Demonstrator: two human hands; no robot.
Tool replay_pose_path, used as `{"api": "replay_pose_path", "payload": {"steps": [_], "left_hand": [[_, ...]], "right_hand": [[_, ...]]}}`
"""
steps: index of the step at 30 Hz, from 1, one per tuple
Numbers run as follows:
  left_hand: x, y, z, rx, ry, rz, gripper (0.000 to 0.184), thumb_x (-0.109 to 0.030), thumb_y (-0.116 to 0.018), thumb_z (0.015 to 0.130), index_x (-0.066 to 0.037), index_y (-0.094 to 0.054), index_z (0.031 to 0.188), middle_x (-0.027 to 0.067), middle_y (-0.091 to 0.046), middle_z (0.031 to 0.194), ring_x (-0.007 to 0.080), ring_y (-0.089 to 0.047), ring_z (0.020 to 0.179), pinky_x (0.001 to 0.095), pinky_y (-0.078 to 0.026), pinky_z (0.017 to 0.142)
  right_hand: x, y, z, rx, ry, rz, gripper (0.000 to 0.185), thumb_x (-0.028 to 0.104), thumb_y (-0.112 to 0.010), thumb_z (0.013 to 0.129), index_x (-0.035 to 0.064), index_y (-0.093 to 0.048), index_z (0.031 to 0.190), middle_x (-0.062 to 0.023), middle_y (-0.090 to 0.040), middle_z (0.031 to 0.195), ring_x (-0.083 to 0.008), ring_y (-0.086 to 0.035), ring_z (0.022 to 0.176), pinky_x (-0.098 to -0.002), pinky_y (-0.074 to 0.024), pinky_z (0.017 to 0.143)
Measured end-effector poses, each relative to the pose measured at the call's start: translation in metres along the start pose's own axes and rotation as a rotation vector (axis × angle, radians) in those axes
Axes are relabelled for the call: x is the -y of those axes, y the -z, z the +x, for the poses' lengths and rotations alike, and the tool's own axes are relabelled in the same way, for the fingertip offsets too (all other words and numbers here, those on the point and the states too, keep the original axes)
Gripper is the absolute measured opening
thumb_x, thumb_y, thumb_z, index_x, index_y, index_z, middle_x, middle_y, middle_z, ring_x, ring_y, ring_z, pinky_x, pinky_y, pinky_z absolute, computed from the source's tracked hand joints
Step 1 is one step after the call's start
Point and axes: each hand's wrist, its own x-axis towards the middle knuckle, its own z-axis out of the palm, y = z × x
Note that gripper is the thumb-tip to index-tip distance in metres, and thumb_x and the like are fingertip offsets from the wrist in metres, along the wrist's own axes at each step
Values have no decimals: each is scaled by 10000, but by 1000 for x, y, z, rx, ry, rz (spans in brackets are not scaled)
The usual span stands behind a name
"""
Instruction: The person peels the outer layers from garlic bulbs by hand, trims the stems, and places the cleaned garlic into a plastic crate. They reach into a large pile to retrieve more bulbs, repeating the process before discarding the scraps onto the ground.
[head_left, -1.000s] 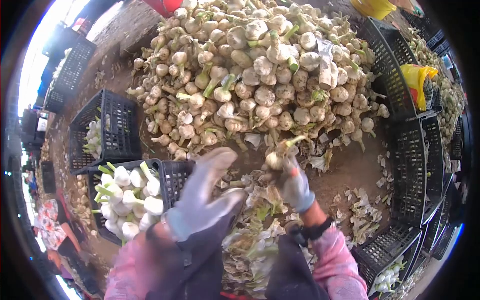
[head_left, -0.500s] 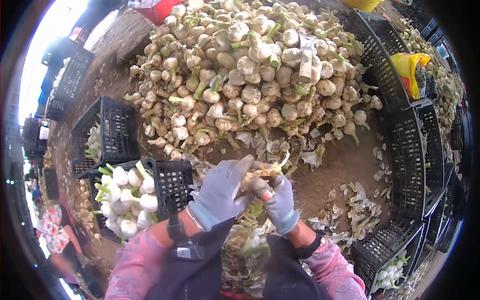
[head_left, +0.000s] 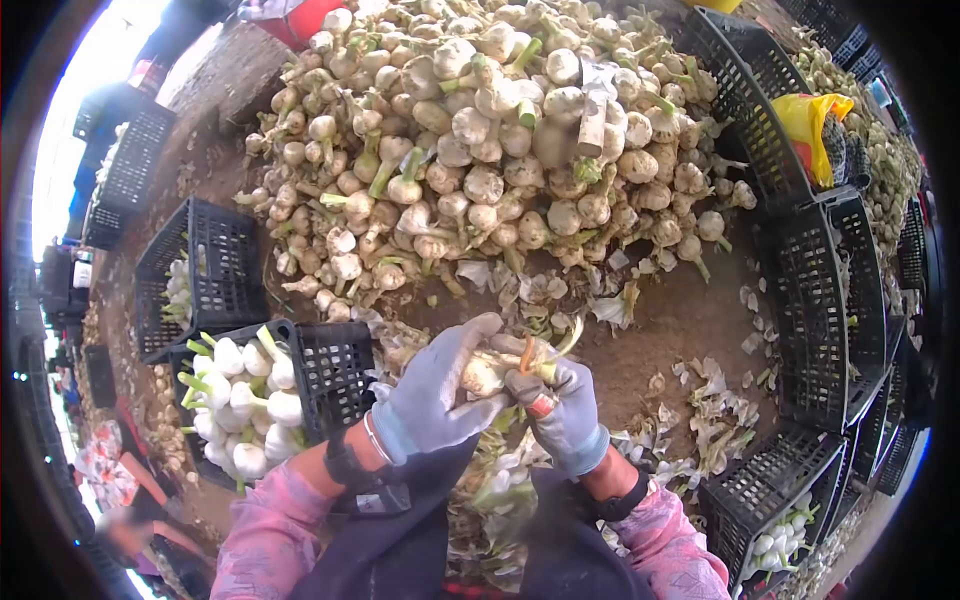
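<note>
In the lower middle of the head view, my gloved left hand (head_left: 432, 385) is wrapped round the round end of a garlic bulb (head_left: 483, 374). Closed on the stem side of the same bulb is my gloved right hand (head_left: 562, 408), with an orange band at its fingers. Loose pale leaves stick out past the right fingers. Peeled skins (head_left: 495, 490) lie below, between the knees. A big pile of unpeeled garlic (head_left: 470, 180) rises in front, with a flat metal tool with a handle (head_left: 593, 120) on top.
A black crate (head_left: 335, 372) holding clean white garlic (head_left: 240, 400) stands at the left, with another crate (head_left: 225, 262) behind it. More black crates (head_left: 805, 310) line the right side, near a yellow bag (head_left: 805, 130). A person (head_left: 108, 465) is at the far left.
Over the last second my left hand has come in from the left and closed on the bulb beside my right hand. Since half a second ago, both hands have stayed together around it.
</note>
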Motion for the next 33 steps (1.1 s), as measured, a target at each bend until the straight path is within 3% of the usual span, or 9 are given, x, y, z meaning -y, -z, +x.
{"api": "replay_pose_path", "payload": {"steps": [11,14,16,18,21,24,29,32,33], "left_hand": [[-2,5,-4,-29,-359,516,570,-197,-750,760,18,-565,1255,132,-647,1008,319,-621,845,393,-491,753],[-23,-13,4,106,-260,260,543,-280,-772,788,-1,-578,1212,131,-645,1032,338,-608,818,404,-484,717],[-13,-9,19,-130,-320,172,714,-444,-778,809,8,-499,1288,141,-625,1065,326,-614,860,405,-495,779],[-8,-12,13,-322,-276,396,754,-442,-771,827,14,-447,1332,137,-611,1122,310,-626,947,420,-498,858],[17,-23,8,-201,-84,48,706,-326,-777,841,18,-428,1348,115,-595,1185,231,-619,1028,376,-504,909],[12,-40,-5,-151,325,-557,632,-109,-770,818,5,-449,1350,106,-574,1227,160,-581,1094,290,-476,968],[0,-31,-2,-128,280,-472,541,-78,-775,782,2,-544,1265,63,-641,1087,116,-609,998,272,-504,871],[-15,-20,0,57,33,-434,507,-127,-781,751,-3,-600,1208,62,-660,1074,116,-621,980,267,-501,851],[-19,-16,1,106,86,-541,532,-152,-768,765,-2,-581,1241,61,-655,1091,119,-626,971,265,-503,843]], "right_hand": [[-11,5,17,-224,256,-350,393,-146,-548,719,-1,-709,1047,-108,-689,1087,-165,-662,952,-278,-512,868],[-15,16,23,-213,241,-269,345,-122,-601,735,0,-715,1038,-89,-708,1020,-145,-662,924,-279,-517,846],[-15,7,17,-237,159,-246,283,-80,-622,802,4,-717,1055,-77,-713,1020,-141,-658,947,-279,-510,875],[-5,3,11,-254,5,23,288,-31,-611,848,-11,-691,1124,-75,-703,1074,-132,-643,991,-270,-495,910],[3,-3,4,-214,-4,299,365,-59,-567,827,-41,-652,1181,-78,-688,1119,-123,-631,1014,-257,-485,917],[6,-3,3,-210,-17,137,352,-69,-564,813,-29,-668,1147,-81,-692,1100,-130,-633,999,-269,-492,906],[7,3,13,-277,426,-664,358,-83,-639,724,71,-729,1034,-108,-708,957,-250,-673,911,-312,-520,826],[-35,53,39,-442,415,-726,392,-27,-689,719,84,-708,1095,-118,-696,1003,-293,-664,928,-351,-526,816],[-38,75,43,-405,297,-994,406,16,-701,739,95,-689,1137,-126,-686,1044,-302,-656,954,-369,-524,823]]}}
